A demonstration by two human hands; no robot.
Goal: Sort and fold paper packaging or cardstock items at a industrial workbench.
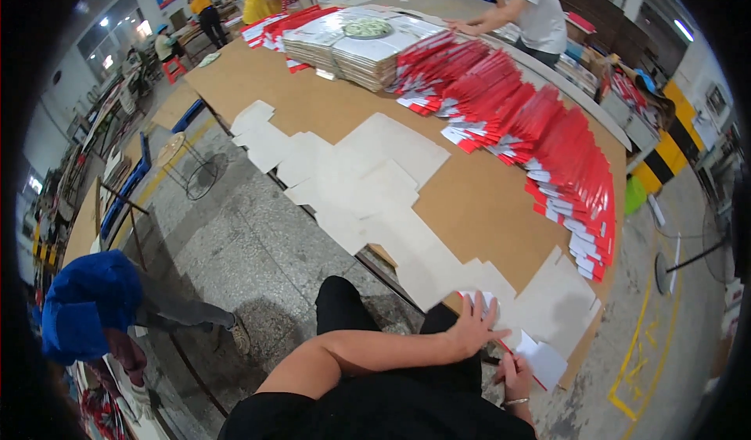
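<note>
My left hand point(471, 330) lies with its fingers spread at the table's near edge. Under its fingertips is a small white piece with a red edge point(488, 298). Close beside it on the right, my right hand point(513, 376) is closed at the red edge of a white folded card point(544, 362). The fingers partly cover that edge, so how they grip it is hard to see. Both hands are by the near end of the flat, pale cardboard sheets point(368, 186) spread along the table. A bracelet circles my right wrist.
Overlapping red and white pieces point(501, 100) fan along the far side of the brown tabletop point(477, 213). A tied stack of flat sheets point(340, 49) stands at the back. Across the table works a person in white point(540, 10); another in blue point(90, 303) bends at left.
</note>
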